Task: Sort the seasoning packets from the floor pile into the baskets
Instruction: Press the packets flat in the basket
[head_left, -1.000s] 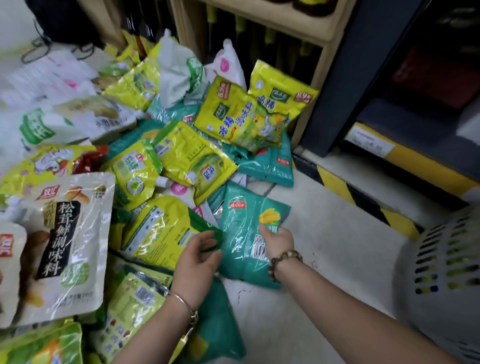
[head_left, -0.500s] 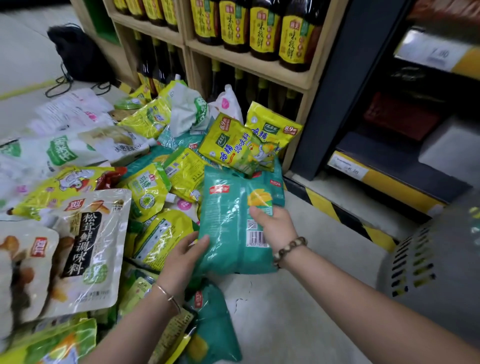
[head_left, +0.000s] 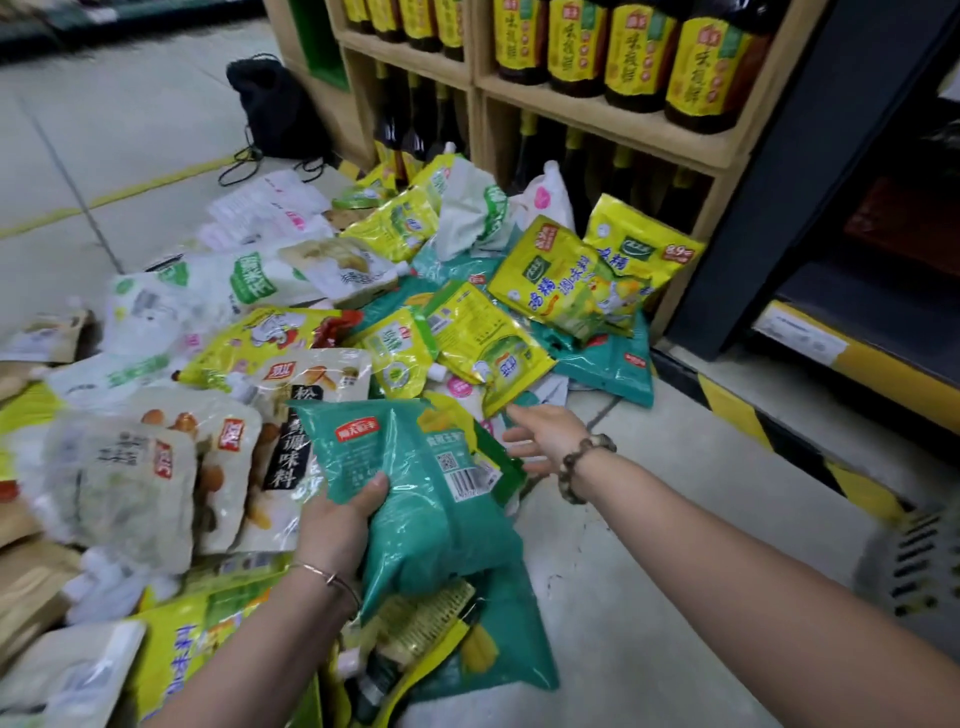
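My left hand (head_left: 340, 519) grips a teal seasoning packet (head_left: 415, 483) by its left edge, thumb on its front, and holds it above the pile. My right hand (head_left: 545, 436), with a bead bracelet on the wrist, hovers open just right of that packet, fingers stretched toward a yellow-green packet (head_left: 488, 343) in the pile. The floor pile holds several yellow, teal and white packets, among them a white mushroom-seasoning pouch (head_left: 306, 415) and two yellow packets (head_left: 571, 275) leaning on the shelf. A grey slotted basket (head_left: 914, 566) shows at the right edge.
A wooden shelf (head_left: 597, 119) with dark bottles stands behind the pile. A dark pillar (head_left: 789, 171) and a yellow-black striped kerb (head_left: 737, 415) run along the right. A black bag (head_left: 275, 109) lies on the floor at the back. Another teal packet (head_left: 498, 649) lies near my left arm.
My right hand let go of the teal packet and moved right and forward. My left hand took the packet and carries it to the left. The camera tilted up.
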